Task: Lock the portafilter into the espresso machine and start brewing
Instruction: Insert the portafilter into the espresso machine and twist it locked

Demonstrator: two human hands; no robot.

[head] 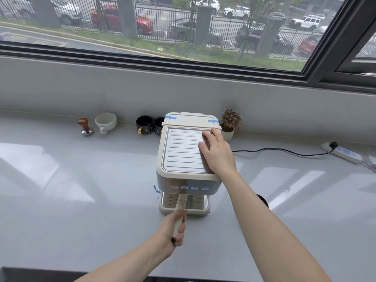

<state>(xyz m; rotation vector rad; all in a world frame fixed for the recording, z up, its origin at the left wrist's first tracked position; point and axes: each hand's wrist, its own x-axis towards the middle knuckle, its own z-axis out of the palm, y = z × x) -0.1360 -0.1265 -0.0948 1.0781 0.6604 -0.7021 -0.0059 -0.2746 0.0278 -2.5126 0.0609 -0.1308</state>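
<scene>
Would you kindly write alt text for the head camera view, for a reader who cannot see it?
A person's left hand grips the cream portafilter handle under the espresso machine, while the right hand rests flat on its ribbed top. A tamper, white cup, two black cups and small plant line the wall behind.

You cannot see the portafilter (181, 202) head: the machine (187, 151) overhang hides it, so its seating is unclear. Your left hand (173, 228) covers the handle's end. The four panel icons are too small to read. A dark object (262, 199) sits mostly behind your right forearm.
</scene>
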